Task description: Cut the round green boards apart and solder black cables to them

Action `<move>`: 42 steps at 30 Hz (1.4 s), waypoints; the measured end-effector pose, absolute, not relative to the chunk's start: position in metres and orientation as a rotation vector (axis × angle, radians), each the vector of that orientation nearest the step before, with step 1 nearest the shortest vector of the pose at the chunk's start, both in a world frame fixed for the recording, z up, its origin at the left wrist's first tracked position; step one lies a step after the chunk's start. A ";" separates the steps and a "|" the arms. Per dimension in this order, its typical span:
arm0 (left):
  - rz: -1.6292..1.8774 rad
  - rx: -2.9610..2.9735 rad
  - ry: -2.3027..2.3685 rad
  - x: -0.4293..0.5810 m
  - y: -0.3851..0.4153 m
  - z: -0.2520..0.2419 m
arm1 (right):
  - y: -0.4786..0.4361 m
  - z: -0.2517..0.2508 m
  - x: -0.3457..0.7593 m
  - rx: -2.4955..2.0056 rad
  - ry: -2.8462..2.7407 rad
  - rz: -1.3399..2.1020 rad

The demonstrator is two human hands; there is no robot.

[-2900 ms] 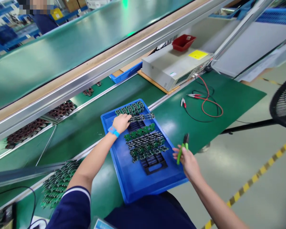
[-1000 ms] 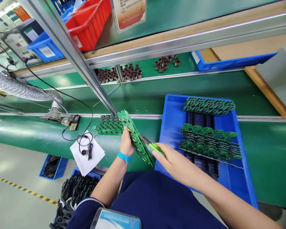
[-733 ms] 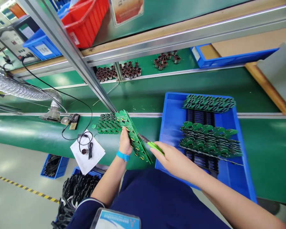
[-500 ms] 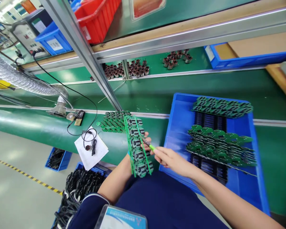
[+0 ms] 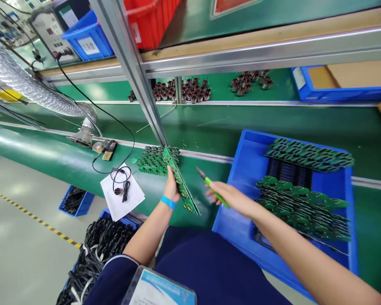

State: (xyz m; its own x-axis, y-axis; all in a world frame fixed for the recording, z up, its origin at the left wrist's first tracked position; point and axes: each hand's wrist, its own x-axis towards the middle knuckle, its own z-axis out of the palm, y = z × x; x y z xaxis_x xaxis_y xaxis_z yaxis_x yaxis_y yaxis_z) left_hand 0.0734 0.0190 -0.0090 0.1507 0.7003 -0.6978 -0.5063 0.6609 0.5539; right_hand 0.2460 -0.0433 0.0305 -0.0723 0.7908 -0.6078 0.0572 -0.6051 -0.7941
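My left fingers [image 5: 170, 173] are closed on some green circuit boards [image 5: 184, 192], which stand tilted, running from eleven to five o'clock, and another pile of boards [image 5: 152, 162] lies on the table [image 5: 154, 188] at ten o'clock from them. My right fingers [image 5: 218, 187] are wrapped around the green-handled cutters [image 5: 208, 182], whose dark tip points to ten o'clock, near the held boards but apart from them. At four o'clock lies the blue tray [image 5: 254, 152] with more boards [image 5: 305, 207].

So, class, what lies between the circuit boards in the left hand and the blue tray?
In the head view, the front of a green-handled tool, held in the right hand, with green bench showing around it.
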 end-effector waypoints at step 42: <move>0.579 0.071 0.794 0.077 0.001 -0.050 | -0.075 0.021 0.207 -1.272 -0.878 2.143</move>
